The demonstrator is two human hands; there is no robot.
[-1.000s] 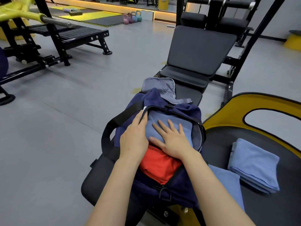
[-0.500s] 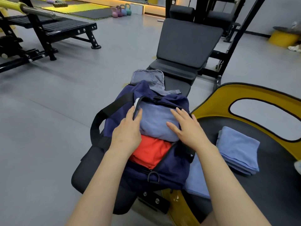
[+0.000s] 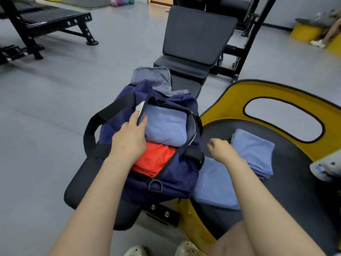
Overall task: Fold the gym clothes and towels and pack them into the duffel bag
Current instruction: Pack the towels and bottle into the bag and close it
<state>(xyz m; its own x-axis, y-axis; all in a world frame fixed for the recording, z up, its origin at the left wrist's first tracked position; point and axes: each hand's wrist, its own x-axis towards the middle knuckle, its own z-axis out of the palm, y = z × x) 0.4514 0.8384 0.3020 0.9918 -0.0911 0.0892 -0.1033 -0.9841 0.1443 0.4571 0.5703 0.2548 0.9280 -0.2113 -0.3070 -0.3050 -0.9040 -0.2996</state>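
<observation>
Bench, black padded, bearing the duffel bag; its near end partly hidden under the bag and the left forearm.

Duffel bag, navy, long axis running away from the viewer, top opening unzipped, grey-lined flap turned back at the far end. Black strap loops off its left side.

Yellow-rimmed seat, right of the bench, black pad, cut off at the right edge.

Flat blue towel, on that pad, one edge tucked under the bag.

Folded blue towel stack, just beyond it, layers too blurred to count.

Blue towel in bag, far half of the opening.

Red garment, near half, mostly covered.

Left hand, thumb and forefinger pinching the bag's left rim.

Right hand, loosely curled, holding nothing, in the air between bag and stack; fingertips hidden.
</observation>
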